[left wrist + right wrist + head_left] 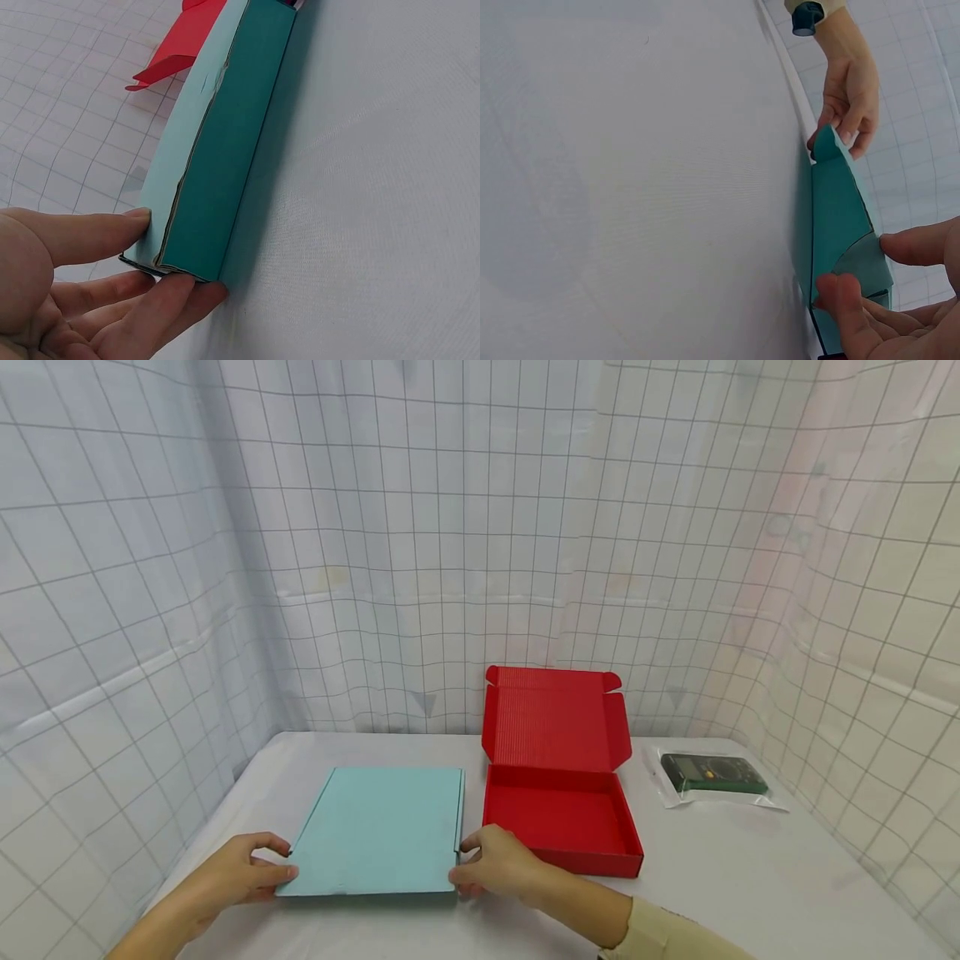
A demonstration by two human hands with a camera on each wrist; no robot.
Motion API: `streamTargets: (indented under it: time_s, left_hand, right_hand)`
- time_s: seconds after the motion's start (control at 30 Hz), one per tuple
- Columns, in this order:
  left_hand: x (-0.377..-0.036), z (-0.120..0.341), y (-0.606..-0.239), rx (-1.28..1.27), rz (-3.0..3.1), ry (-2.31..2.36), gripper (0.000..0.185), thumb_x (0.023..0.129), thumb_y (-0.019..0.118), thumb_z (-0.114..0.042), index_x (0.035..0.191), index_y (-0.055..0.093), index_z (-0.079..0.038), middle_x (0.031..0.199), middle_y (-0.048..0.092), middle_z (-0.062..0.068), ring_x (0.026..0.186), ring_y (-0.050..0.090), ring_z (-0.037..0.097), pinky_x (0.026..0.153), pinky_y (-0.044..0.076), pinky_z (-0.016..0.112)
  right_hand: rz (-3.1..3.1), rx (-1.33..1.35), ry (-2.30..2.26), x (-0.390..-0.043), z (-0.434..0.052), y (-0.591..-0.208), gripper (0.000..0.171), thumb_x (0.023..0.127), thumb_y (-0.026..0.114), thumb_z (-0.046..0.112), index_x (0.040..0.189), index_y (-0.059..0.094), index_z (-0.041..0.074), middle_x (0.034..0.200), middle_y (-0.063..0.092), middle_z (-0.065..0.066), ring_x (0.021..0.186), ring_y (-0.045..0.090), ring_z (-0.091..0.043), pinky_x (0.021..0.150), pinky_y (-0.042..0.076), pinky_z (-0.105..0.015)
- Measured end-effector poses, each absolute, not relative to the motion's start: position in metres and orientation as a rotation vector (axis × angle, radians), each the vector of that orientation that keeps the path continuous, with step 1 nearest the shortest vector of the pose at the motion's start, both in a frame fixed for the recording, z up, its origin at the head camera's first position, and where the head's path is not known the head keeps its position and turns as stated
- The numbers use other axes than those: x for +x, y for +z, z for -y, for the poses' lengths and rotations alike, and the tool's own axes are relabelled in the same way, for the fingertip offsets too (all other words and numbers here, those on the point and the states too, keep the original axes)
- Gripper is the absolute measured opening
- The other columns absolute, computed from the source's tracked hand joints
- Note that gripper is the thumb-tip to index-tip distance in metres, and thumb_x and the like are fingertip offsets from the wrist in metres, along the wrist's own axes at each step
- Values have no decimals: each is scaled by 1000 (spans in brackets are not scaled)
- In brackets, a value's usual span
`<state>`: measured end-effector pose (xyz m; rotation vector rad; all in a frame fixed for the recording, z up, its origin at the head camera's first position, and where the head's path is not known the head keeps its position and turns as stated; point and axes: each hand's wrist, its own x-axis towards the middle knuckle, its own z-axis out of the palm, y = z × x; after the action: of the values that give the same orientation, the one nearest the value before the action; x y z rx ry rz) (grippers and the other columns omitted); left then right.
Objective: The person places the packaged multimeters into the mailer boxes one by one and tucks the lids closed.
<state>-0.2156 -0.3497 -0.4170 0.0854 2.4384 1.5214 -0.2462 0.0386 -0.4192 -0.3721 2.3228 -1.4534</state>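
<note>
Teal box [378,829] flat, lengthwise away

Matt cardboard teal box [378,831] – ribbed red box [558,777]

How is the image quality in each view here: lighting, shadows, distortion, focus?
Head view: soft, even light, only faint shadows beside the teal box and red box, grid backdrop lines bowed by wide-angle distortion. Left wrist view: the left hand is cropped at the frame edge, the box edge sharp. Right wrist view: the white table looks washed out, and the right hand's fingertips are slightly soft.
</note>
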Motion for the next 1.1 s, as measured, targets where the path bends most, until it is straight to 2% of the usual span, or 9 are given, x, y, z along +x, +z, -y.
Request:
streamTargets:
  time_s: [0.23,0.5,0.7,0.83,0.97,1.03,1.1]
  left_hand:
    - [-217,350,-416,74,-2442,1514,53,96,77,-19,126,51,16,103,67,15,94,67,27,84,60,42]
    - [-217,349,-416,61,-2442,1509,53,95,78,-20,125,51,15,102,67,15,94,67,27,84,60,42]
    - [-218,349,-416,63,-2430,1508,56,94,79,-21,125,51,16,101,69,13,93,69,27,84,60,42]
    - [-218,348,-416,52,-2456,1492,56,94,80,-21,124,51,15,101,69,13,93,69,28,83,60,42]
    - [-218,345,-417,19,-2547,1420,54,91,82,-21,123,54,12,102,71,12,91,71,28,82,61,42]
    - [-219,344,-417,10,-2597,1366,52,91,83,-21,122,56,10,102,72,12,89,71,27,81,61,42]
    - [-220,343,-417,2,-2655,1301,50,90,83,-24,121,58,7,103,72,10,91,69,27,80,60,43]
  right_hand:
    - [-2292,-365,-1470,-246,-39,-417,45,91,79,9,128,62,-11,79,73,-8,72,72,-25,80,60,-39]
    - [-2254,-311,-1491,-247,-38,-419,42,92,78,5,127,63,-11,86,73,-9,74,73,-25,73,62,-35]
    - [-2322,-361,-1425,-248,-38,-420,44,91,79,8,128,64,-10,88,73,-6,75,71,-22,75,61,-37]
    - [-2454,-490,-1305,-249,-38,-422,42,89,81,12,123,69,-8,88,75,-3,75,70,-16,74,61,-35]
    - [-2662,-689,-1114,-248,-38,-423,29,85,84,16,107,75,-1,84,73,3,70,63,-9,63,56,-26]
    - [-2746,-767,-1026,-248,-38,-424,31,84,86,18,108,75,2,84,72,2,66,60,-8,56,52,-23]
    - [-2824,-835,-932,-248,-38,-423,40,83,88,22,114,73,2,89,73,1,67,60,-5,56,52,-20]
